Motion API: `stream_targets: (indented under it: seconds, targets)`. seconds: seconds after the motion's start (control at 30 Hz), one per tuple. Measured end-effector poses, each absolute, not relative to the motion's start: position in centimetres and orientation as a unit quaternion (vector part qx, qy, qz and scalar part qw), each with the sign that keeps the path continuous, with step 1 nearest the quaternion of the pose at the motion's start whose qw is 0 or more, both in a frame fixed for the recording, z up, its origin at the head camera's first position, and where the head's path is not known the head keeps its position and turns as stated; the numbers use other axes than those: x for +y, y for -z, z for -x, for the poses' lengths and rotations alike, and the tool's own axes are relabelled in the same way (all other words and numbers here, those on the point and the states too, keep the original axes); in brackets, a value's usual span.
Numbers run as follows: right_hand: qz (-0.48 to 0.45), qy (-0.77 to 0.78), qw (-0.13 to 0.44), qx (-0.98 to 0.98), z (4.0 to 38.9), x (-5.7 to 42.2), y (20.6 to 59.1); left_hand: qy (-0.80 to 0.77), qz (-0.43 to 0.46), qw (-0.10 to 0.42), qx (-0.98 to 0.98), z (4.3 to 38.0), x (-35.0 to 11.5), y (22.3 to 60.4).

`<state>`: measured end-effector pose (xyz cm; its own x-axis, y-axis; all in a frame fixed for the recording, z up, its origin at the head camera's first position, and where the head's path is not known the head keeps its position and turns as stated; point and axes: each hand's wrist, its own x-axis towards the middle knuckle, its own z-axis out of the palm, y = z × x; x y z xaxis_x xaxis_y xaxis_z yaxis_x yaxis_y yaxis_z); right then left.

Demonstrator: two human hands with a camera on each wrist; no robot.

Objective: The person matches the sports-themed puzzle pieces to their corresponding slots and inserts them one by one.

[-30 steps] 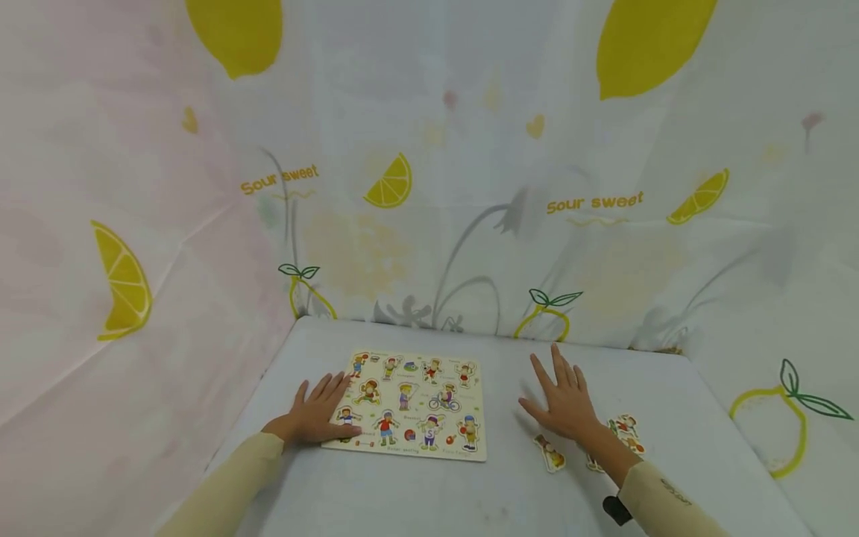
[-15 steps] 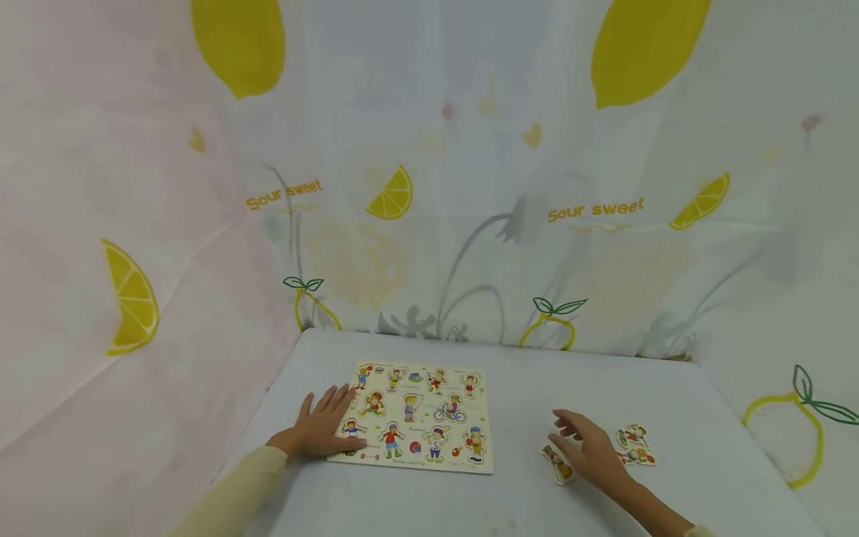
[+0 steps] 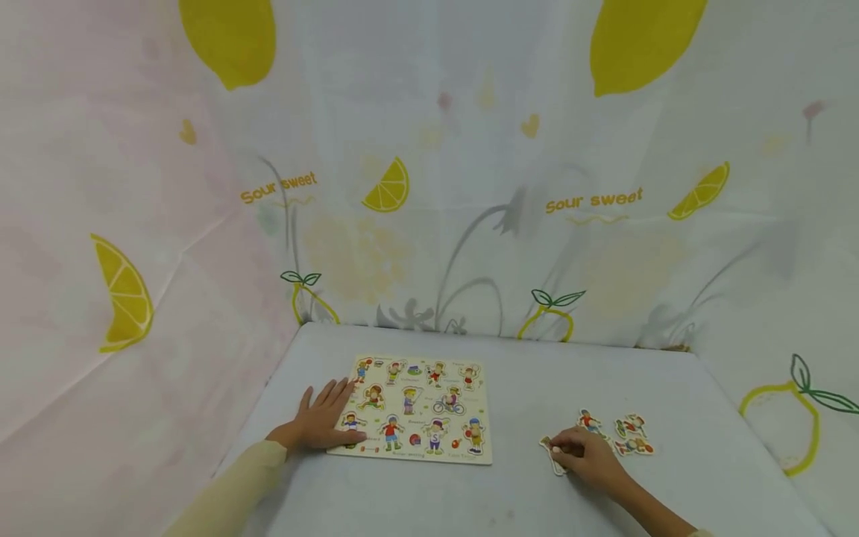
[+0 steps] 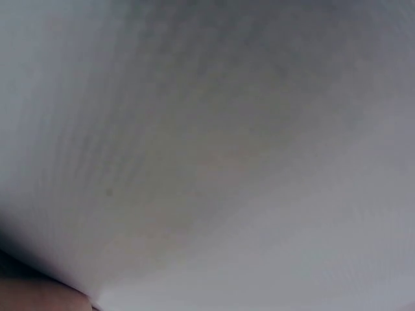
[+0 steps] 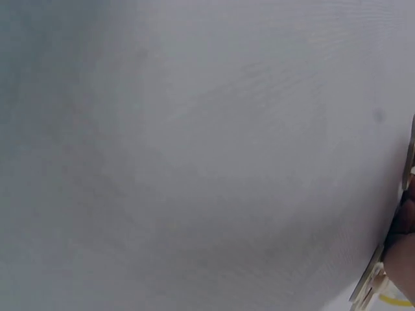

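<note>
In the head view a cream puzzle board [image 3: 436, 458] lies flat, filled with several cartoon sports figures. My left hand [image 3: 321, 422] rests on its left edge, fingers spread. To the right of the board, my right hand [image 3: 593, 461] pinches a wooden puzzle piece [image 3: 553, 465], thumb and fingers meeting at its upper part and covering much of its picture. Part of this piece [image 5: 368, 285] also shows at the lower right of the right wrist view, beside the fingertips [image 5: 401, 265]. The left wrist view has only a bit of my left hand [image 4: 42, 296] in its corner.
Just behind my right hand lies a loose piece with a red-shirted figure [image 3: 589, 420], partly covered. Farther right are more loose figure pieces [image 3: 632, 426]. A white-covered table [image 3: 416, 503] bears everything, and lemon-print cloth [image 3: 416, 246] hangs behind and at the sides.
My right hand has come down from above the table, its spread fingers closing onto the nearest loose piece. The left hand has stayed on the board.
</note>
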<state>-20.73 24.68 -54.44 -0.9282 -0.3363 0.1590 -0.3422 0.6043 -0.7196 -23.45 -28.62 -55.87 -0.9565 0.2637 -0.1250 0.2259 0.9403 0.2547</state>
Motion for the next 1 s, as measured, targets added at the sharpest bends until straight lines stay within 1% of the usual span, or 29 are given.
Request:
stream_targets:
  seconds: [0.2, 0.3, 0.37, 0.53, 0.63, 0.73, 0.87, 1.0]
  targets:
    - [-0.174, -0.387, 0.039, -0.905, 20.3, 24.6, 55.1, -0.134, -0.132, 0.070, 0.980, 23.3, -28.7, 56.0]
    - [-0.164, -0.382, 0.059, -0.908, 20.7, 24.2, 54.8, -0.133, -0.134, 0.072, 0.979, 23.4, -28.7, 56.0]
    - [-0.157, -0.376, 0.080, -0.910, 21.4, 23.8, 54.1, -0.130, -0.136, 0.072, 0.979, 23.4, -28.7, 56.1]
    - [-0.156, -0.379, 0.154, -0.899, 23.7, 22.6, 51.6, -0.121, -0.134, 0.076, 0.981, 23.6, -29.0, 56.1]
    - [-0.165, -0.382, 0.176, -0.892, 24.9, 22.0, 50.1, -0.125, -0.133, 0.069, 0.981, 23.8, -29.1, 56.1]
    - [-0.165, -0.385, 0.181, -0.890, 25.6, 21.7, 49.3, -0.118, -0.133, 0.066, 0.982, 23.9, -29.1, 56.5]
    - [-0.173, -0.381, 0.155, -0.895, 26.0, 21.3, 49.3, -0.114, -0.135, 0.065, 0.982, 24.0, -29.2, 56.9]
    - [-0.242, -0.333, 0.111, -0.904, 26.3, 21.0, 50.2, -0.124, -0.134, 0.061, 0.981, 23.9, -29.1, 56.7]
